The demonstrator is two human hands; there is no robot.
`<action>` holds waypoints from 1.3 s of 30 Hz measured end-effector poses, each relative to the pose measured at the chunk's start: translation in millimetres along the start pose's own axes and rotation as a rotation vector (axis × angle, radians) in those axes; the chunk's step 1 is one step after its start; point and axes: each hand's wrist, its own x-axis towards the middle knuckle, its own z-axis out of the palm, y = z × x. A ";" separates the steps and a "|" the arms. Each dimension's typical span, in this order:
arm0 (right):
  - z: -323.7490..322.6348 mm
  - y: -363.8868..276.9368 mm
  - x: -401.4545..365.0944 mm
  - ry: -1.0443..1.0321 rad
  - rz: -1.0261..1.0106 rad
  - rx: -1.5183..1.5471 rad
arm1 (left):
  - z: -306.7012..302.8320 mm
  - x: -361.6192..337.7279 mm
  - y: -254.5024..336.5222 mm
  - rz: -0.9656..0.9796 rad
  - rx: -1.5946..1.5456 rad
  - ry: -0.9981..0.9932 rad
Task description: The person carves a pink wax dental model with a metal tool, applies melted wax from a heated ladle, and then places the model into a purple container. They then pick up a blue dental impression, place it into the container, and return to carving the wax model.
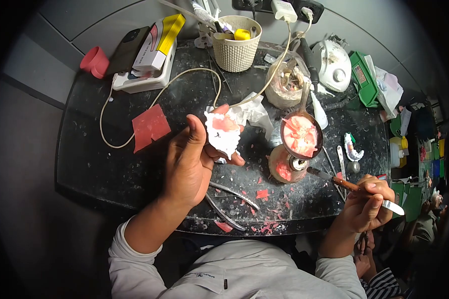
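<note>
My left hand (188,172) is closed around a white plaster dental cast (224,142) with pink wax on its upper part, held up over the bench. In my right hand (368,207) is a wax knife (345,184) with a wooden handle. The knife's dark end points left at the burner (286,169), close beside its metal top; its broad pale end sticks out past my fingers. Just behind the burner, a small long-handled pan (302,135) contains pink wax pieces, some looking melted. A pair of pliers (229,209) lies below my left hand.
A pink wax sheet (151,128) and a white cable (102,119) lie left on the black bench (100,164). Behind stand a woven basket (236,52), a white box (147,82) and a jar (287,84). A dental piece (353,148) sits right. Other people appear at far right.
</note>
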 end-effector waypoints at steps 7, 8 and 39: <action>1.2 0.3 0.1 0.013 -0.003 0.013 | 11.0 -4.0 8.5 0.073 0.148 -0.159; 1.3 0.1 0.0 0.011 -0.004 0.013 | 13.3 -4.7 9.5 0.049 0.192 -0.138; 8.8 0.6 0.5 0.092 0.081 0.016 | -3.7 -6.0 10.9 0.000 0.051 -0.297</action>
